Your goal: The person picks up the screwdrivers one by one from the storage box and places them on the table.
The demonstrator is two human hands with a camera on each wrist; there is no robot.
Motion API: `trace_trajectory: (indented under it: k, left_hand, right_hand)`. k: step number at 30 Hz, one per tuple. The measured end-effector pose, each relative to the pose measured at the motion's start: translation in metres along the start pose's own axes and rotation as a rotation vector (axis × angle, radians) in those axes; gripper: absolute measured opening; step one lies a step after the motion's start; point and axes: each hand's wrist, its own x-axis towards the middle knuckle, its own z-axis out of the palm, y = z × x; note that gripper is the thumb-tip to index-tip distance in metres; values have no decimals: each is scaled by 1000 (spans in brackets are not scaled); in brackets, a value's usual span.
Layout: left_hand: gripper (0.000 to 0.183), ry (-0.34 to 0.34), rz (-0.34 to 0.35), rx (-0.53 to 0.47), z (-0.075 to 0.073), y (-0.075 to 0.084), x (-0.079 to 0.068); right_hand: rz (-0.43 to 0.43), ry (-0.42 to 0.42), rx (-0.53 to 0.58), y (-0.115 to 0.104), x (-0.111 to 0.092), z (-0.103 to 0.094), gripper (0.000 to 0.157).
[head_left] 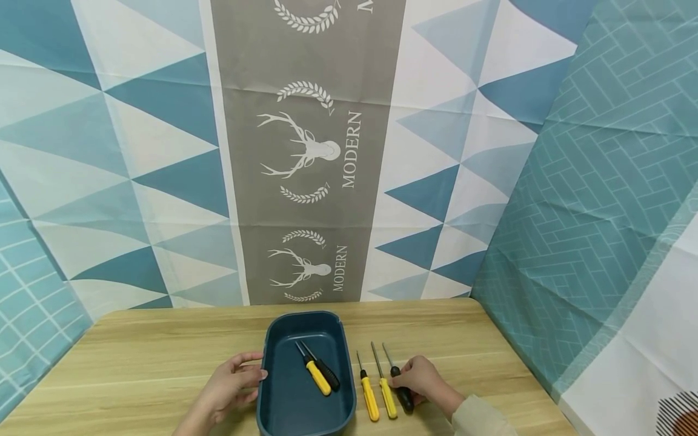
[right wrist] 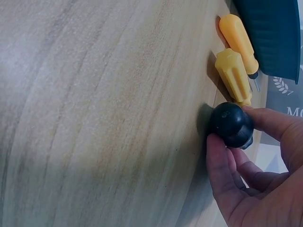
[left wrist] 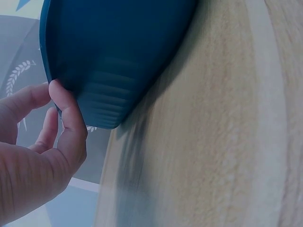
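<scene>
A dark blue plastic tray (head_left: 283,402) stands on the table with a yellow-handled screwdriver (head_left: 319,378) and a black-handled screwdriver (head_left: 329,375) lying inside. My left hand (head_left: 235,386) pinches the tray's left rim; the left wrist view shows the thumb and fingers (left wrist: 68,116) at that rim. Right of the tray, two yellow-handled screwdrivers (head_left: 369,399) (head_left: 388,399) lie side by side on the wood. Beside them my right hand (head_left: 422,381) pinches the black handle of another screwdriver (head_left: 405,396) between thumb and fingers. In the right wrist view that handle's rounded end (right wrist: 229,124) faces the camera.
The light wooden table (head_left: 163,345) reaches back to a patterned cloth (head_left: 305,181) hanging behind it. Another teal cloth (head_left: 589,230) hangs along the right side. The table's right edge (head_left: 523,360) runs diagonally beyond my right hand.
</scene>
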Motion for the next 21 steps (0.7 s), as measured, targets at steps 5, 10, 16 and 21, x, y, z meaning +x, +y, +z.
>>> trace_trajectory:
  k: [5,10,16,21]
  left_hand:
    - [58,1,0,1,0,-1,0]
    - [59,1,-1,0,1,-1,0]
    - [59,1,-4,-8,1,1,-1]
    - [59,-6,0,-12,0,1,0]
  right_hand:
    - [10,3,-3,-1,-2,0,26]
    - [10,-7,-3,0,-3,-2,27]
    - [6,-23,10,3,-3,-6,23]
    - [37,-22,11,3,-2,-7,23]
